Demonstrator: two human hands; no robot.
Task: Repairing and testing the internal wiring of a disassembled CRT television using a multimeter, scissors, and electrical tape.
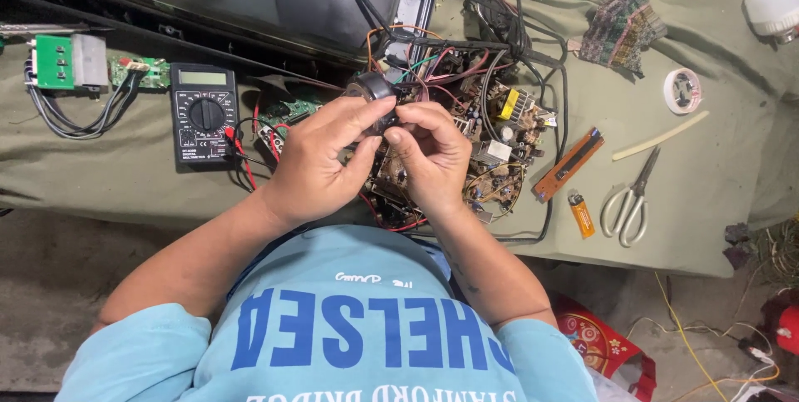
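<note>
**Both hands on the black part**

Head view: your left hand (320, 161) and right hand (433, 156) pinch a round black part (374, 90) over the circuit board (491, 127). Wires crowd above; the meter (204, 115) sits left, the scissors (631, 198) right, near the cloth's edge.

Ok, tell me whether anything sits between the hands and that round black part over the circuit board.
Nothing visible does. The left hand and right hand both already grip the round black part with their fingers, above the circuit board. Wires trail behind it.
</note>
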